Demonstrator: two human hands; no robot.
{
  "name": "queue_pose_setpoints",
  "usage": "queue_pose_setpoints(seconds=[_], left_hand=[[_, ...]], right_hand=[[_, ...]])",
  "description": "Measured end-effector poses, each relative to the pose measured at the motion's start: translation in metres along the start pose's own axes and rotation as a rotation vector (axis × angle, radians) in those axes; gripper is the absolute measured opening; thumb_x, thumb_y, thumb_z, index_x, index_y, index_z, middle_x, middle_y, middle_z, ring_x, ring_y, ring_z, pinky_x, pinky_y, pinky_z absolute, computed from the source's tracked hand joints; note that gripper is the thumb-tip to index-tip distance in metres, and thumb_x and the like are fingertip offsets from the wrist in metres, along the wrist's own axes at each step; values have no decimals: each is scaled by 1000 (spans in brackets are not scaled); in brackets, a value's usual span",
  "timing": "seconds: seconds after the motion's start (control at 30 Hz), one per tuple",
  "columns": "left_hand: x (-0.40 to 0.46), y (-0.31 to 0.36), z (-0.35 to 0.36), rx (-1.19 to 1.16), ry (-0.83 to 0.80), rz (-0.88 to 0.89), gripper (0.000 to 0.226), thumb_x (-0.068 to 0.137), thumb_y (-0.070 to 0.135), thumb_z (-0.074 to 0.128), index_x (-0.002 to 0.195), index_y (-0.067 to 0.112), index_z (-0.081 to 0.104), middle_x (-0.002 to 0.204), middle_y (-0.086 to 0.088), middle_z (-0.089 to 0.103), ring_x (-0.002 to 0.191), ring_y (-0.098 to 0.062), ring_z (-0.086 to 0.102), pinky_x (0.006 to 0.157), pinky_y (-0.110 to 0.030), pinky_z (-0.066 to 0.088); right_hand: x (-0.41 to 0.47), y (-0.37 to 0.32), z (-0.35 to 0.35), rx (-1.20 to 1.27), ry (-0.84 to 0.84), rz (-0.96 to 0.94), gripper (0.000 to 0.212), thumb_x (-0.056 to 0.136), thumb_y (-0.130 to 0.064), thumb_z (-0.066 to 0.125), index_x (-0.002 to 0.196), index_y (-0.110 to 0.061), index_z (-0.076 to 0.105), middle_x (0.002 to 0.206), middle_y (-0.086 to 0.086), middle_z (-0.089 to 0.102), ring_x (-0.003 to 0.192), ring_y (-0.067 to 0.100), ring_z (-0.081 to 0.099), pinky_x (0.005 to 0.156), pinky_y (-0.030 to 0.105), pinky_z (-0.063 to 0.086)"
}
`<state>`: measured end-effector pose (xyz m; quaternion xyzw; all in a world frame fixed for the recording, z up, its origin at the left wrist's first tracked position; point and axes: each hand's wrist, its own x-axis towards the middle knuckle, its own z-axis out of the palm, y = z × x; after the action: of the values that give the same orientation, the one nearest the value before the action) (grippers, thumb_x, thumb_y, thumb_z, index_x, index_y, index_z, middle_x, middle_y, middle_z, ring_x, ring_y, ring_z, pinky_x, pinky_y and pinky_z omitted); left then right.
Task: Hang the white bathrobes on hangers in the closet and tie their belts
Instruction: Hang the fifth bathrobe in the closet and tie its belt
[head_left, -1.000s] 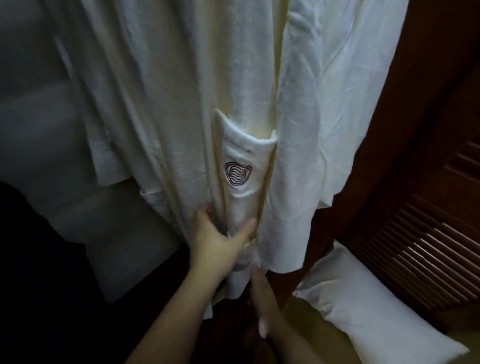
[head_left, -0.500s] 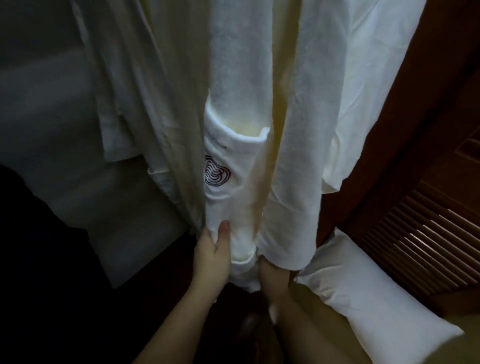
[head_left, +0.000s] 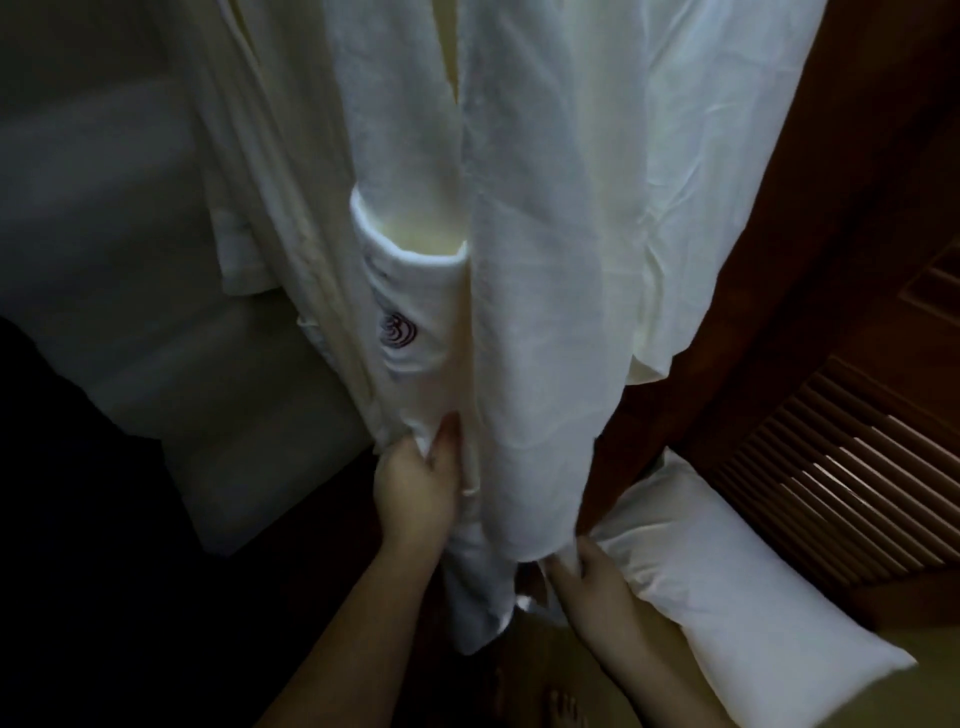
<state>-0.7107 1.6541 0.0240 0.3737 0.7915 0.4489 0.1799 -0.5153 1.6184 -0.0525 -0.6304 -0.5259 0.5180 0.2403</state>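
White bathrobe (head_left: 545, 260) hangs at centre, left hand (head_left: 415, 488) gripping its front panel just below the logo pocket (head_left: 410, 312), right hand (head_left: 592, 577) pinching the hem at the robe's lower right edge, white pillow (head_left: 727, 582) beside the slatted door (head_left: 831, 478).

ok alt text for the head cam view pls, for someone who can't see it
Two bare hands hold the lower front of a white bathrobe hanging in a dim closet: the left hand grips the fabric below a logo pocket, and the right hand holds the bottom hem. A white pillow lies lower right beside a slatted wooden door.
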Motion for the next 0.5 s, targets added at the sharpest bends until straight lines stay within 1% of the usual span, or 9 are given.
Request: queue_pose_setpoints(seconds=[0.07,0.13,0.2,0.27,0.3,0.37,0.4,0.43,0.5], left_hand=[[-1,17,13,101,-58,-15,47,98,33,65,57,18,45,77,-24,67,77,-41,66,66,-40,46],[3,24,28,244,-125,-105,38,100,23,59,65,9,57,83,-24,67,81,-37,65,67,-39,43],[6,24,35,217,-300,-166,31,101,15,56,72,7,63,80,-17,66,84,-30,62,65,-33,42],[9,22,29,5,-545,-218,24,98,12,62,74,13,67,78,-7,70,85,-22,66,66,-26,49],[8,21,18,-216,-687,-271,11,96,9,64,91,12,74,91,-6,77,92,-20,71,75,-25,54],[6,12,-10,-653,-856,-377,45,86,8,68,131,9,67,125,-12,73,120,-25,69,98,-35,53],[5,7,-23,-703,-859,-382,59,81,11,69,139,11,62,133,-13,70,127,-26,65,105,-40,49],[5,1,-33,-696,-791,-355,59,81,14,70,139,15,63,133,-9,71,128,-23,64,107,-41,48],[13,-6,-46,-555,-484,-284,38,91,18,72,129,21,70,123,0,75,120,-14,68,100,-32,52]], right_hand=[[-10,-7,-13,-20,-2,-8,29,98,-41,63,88,-13,66,78,5,69,67,3,61,67,31,49],[-20,-22,-21,-17,-71,-1,18,99,-35,61,95,-19,68,89,3,73,74,0,64,71,24,49],[-33,-38,-21,-8,-161,-48,6,98,-27,62,100,-28,68,94,-6,74,83,-4,65,74,22,49],[-41,-53,-19,23,-207,-113,12,98,-22,61,104,-31,67,98,-11,73,90,-2,66,80,23,50],[-44,-60,-18,31,-201,-130,12,98,-21,60,103,-30,67,96,-11,71,89,-1,65,79,22,49],[-45,-74,-16,52,-188,-137,17,99,-16,58,87,-28,61,79,-13,66,73,-3,59,67,15,44],[-43,-79,-16,45,-191,-124,24,99,-12,57,81,-27,56,72,-16,62,67,-5,56,64,14,42],[-42,-84,-14,36,-204,-112,24,100,-11,56,81,-27,55,72,-17,62,69,-6,56,66,13,43],[-40,-94,-5,2,-269,-102,9,100,-15,57,100,-23,59,94,-13,67,93,2,63,83,22,49]])
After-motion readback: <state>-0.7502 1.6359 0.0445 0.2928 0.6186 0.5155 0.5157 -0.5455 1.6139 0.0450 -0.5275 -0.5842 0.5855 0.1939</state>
